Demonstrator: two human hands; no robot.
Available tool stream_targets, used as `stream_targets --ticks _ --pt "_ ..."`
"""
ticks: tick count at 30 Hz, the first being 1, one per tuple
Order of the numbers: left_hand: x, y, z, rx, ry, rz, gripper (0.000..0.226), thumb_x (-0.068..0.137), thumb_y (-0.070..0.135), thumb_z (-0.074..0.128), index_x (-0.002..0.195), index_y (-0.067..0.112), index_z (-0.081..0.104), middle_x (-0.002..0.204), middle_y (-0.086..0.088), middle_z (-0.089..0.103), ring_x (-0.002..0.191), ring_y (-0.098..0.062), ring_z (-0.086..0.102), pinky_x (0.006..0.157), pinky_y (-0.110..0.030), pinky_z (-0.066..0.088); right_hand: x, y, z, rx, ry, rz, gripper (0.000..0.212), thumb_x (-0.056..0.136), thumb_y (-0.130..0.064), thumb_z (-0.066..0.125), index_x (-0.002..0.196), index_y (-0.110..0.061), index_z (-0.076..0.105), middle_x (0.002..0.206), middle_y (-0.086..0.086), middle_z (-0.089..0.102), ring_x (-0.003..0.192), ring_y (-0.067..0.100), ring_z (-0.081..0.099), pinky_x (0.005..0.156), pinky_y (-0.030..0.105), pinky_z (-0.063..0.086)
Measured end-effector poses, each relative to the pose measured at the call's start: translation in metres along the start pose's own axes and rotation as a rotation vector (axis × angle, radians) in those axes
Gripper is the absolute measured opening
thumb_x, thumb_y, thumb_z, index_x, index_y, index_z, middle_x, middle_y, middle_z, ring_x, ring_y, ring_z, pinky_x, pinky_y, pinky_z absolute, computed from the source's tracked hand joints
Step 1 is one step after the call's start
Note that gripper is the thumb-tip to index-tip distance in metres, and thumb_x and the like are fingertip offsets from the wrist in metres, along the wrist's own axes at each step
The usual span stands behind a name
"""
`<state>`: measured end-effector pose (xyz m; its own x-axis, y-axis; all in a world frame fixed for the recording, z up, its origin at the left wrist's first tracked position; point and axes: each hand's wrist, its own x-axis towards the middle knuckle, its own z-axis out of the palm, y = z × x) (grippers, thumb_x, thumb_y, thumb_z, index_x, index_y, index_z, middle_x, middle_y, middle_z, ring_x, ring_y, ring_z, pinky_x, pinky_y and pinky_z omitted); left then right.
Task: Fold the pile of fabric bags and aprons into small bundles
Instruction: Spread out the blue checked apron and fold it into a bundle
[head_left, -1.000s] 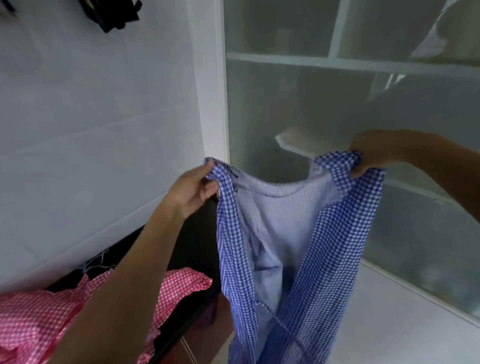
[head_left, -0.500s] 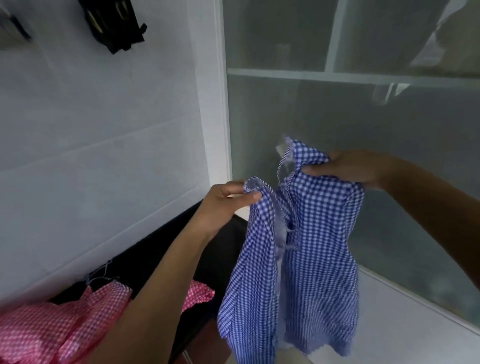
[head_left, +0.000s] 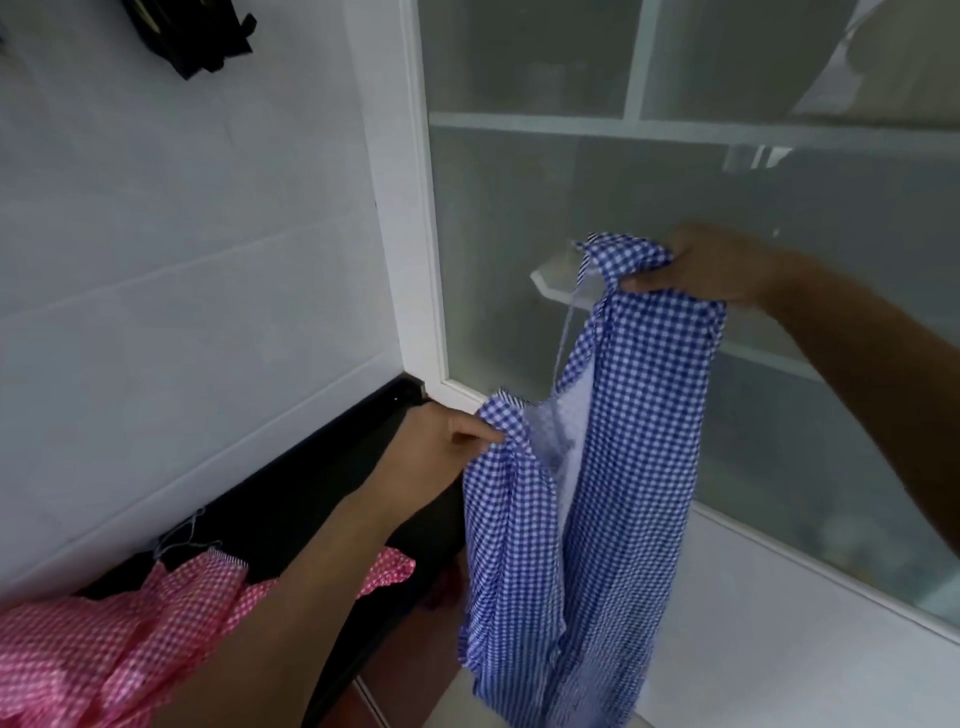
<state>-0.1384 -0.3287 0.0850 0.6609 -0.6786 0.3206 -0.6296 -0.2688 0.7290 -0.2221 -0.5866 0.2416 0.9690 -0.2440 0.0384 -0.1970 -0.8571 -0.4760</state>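
Hanging in the air before a frosted glass door (head_left: 675, 208), a blue gingham bag (head_left: 613, 467) is pinched at its top corners by the left hand (head_left: 441, 441), lower, and right hand (head_left: 711, 265), higher, held apart.

A blue-and-white gingham fabric piece (head_left: 613, 467) hangs in the air in two long draping folds, its paler inner side showing between them, one top corner higher than the other. A pink-and-white gingham fabric (head_left: 104, 639) lies crumpled at lower left
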Motion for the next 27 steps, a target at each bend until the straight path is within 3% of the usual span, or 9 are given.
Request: stream_targets --ticks 3,6,11,15,18,20,22,24,27 --pt "0.001 0.007 -0.009 0.043 0.161 0.043 0.026 0.071 -0.001 0.078 0.065 0.020 0.064 0.069 0.007 0.067 0.061 -0.002 0.059 0.063 -0.010 0.045 -0.003 0.002 -0.006 0.025 0.010 0.004 0.014 0.091 -0.031 0.060 0.086 -0.018 0.059 0.088 -0.004 0.058 0.080 0.016 0.054 0.079 0.024 0.034" --pt "0.007 0.011 -0.017 0.105 0.212 -0.085 0.041 0.068 0.005 0.080 0.068 0.021 0.042 0.067 0.002 0.056 0.056 -0.006 0.045 0.053 -0.014 0.036 -0.005 0.001 -0.012 0.018 0.013 -0.026 0.015 0.086 -0.029 0.066 0.076 -0.023 0.058 0.079 -0.009 0.059 0.070 0.006 0.053 0.062 0.021 0.036" --pt "0.005 0.005 -0.027 -0.134 -0.189 -0.307 0.039 0.071 0.009 0.081 0.106 0.018 0.067 0.094 0.008 0.072 0.084 -0.001 0.066 0.079 -0.020 0.052 -0.007 0.004 -0.025 0.019 0.013 -0.026 0.018 0.083 -0.023 0.071 0.082 -0.005 0.065 0.078 -0.002 0.065 0.070 0.011 0.058 0.067 0.025 0.044" --pt "-0.004 0.001 -0.021 -0.161 -0.372 -0.390 0.018 0.076 0.001 0.076 0.083 0.017 0.074 0.081 0.013 0.073 0.074 0.003 0.067 0.068 -0.008 0.047 -0.008 0.005 -0.025 0.037 -0.038 -0.070 0.013 0.080 -0.020 0.073 0.070 -0.018 0.064 0.059 -0.015 0.067 0.062 0.005 0.060 0.072 0.027 0.043" --pt "-0.006 0.012 -0.025 -0.107 -0.386 -0.390 0.035 0.078 -0.002 0.071 0.047 0.009 0.062 0.050 0.019 0.062 0.051 0.009 0.057 0.054 -0.003 0.038 -0.006 0.004 -0.023 0.025 -0.058 -0.103 0.014 0.078 -0.017 0.075 0.069 -0.019 0.063 0.058 -0.021 0.066 0.057 -0.001 0.061 0.066 0.024 0.044" --pt "-0.006 0.021 -0.033 -0.101 -0.345 -0.329 0.028 0.080 0.003 0.067 0.057 -0.001 0.053 0.045 0.020 0.055 0.047 0.009 0.052 0.055 -0.003 0.038 -0.008 0.002 -0.022 -0.004 -0.165 -0.101 0.015 0.075 -0.018 0.076 0.067 -0.023 0.065 0.059 -0.022 0.066 0.054 -0.006 0.061 0.058 0.017 0.044" --pt "-0.007 0.030 -0.046 -0.217 -0.292 -0.268 0.018 0.082 0.000 0.067 0.071 0.014 0.064 0.058 0.027 0.063 0.060 0.013 0.059 0.064 -0.002 0.042 -0.015 0.001 -0.018 -0.009 -0.403 -0.103 0.017 0.070 -0.013 0.077 0.059 -0.026 0.072 0.063 -0.016 0.070 0.057 -0.003 0.064 0.056 0.011 0.046" --pt "-0.007 0.036 -0.058 -0.249 -0.359 -0.252 0.036 0.083 -0.005 0.066 0.089 0.029 0.057 0.069 0.037 0.063 0.074 0.018 0.060 0.068 0.001 0.041 -0.021 -0.002 -0.012 -0.023 -0.626 -0.109 0.022 0.066 -0.012 0.077 0.060 -0.034 0.075 0.071 -0.012 0.073 0.066 0.001 0.068 0.062 0.010 0.048" --pt "-0.008 0.038 -0.063 -0.095 -0.519 -0.201 0.025 0.079 0.001 0.073 0.080 0.025 0.064 0.071 0.030 0.067 0.073 0.013 0.061 0.068 -0.002 0.041 -0.023 -0.004 0.000 -0.058 -0.823 -0.088 0.016 0.061 -0.027 0.077 0.068 -0.041 0.075 0.083 -0.015 0.074 0.079 0.002 0.069 0.069 0.011 0.049"
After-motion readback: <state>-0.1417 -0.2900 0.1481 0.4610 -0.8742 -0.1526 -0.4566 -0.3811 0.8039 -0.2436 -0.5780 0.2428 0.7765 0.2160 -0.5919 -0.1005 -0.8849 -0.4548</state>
